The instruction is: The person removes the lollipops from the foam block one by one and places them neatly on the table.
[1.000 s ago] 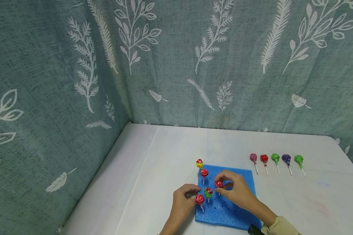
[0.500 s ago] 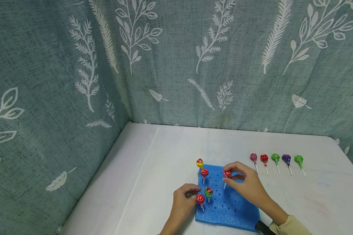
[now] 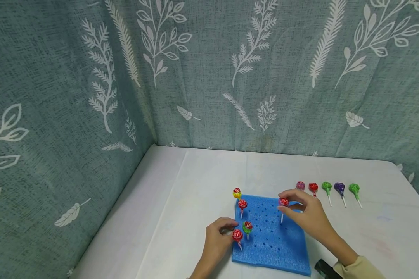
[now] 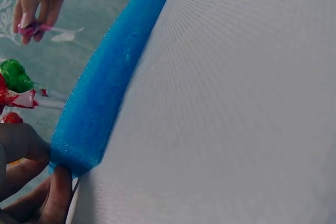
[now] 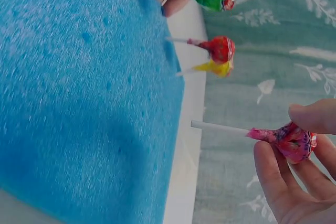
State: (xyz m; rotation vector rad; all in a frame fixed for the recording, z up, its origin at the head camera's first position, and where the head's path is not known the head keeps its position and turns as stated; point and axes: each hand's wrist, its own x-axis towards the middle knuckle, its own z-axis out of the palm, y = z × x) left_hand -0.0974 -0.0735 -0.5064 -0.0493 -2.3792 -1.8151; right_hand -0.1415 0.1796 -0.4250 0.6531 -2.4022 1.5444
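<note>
My right hand [image 3: 310, 215] pinches a pink-and-red wrapped lollipop [image 5: 295, 144] by its head. Its white stick points down over the far right part of a blue foam board [image 3: 272, 250], and the tip is above the surface in the right wrist view. At the board's left edge my left hand [image 3: 216, 238] grips the foam between thumb and fingers. Lollipops stand in the board's left side: a red one [image 3: 237, 235] by my left fingers, a green-and-red one [image 3: 247, 227], another red one [image 3: 242, 204] and a yellow-and-red one [image 3: 237, 193] at the far corner.
Rows of small holes dot the board. Behind it to the right, several lollipops lie in a row on the white table [image 3: 181, 209], among them a purple one [image 3: 340, 188] and a green one [image 3: 354, 188]. A patterned curtain [image 3: 209, 77] hangs behind the table.
My right hand has carried the pink-and-red lollipop from beside the green-and-red one toward the board's far right. The left hand has stayed at the left edge.
</note>
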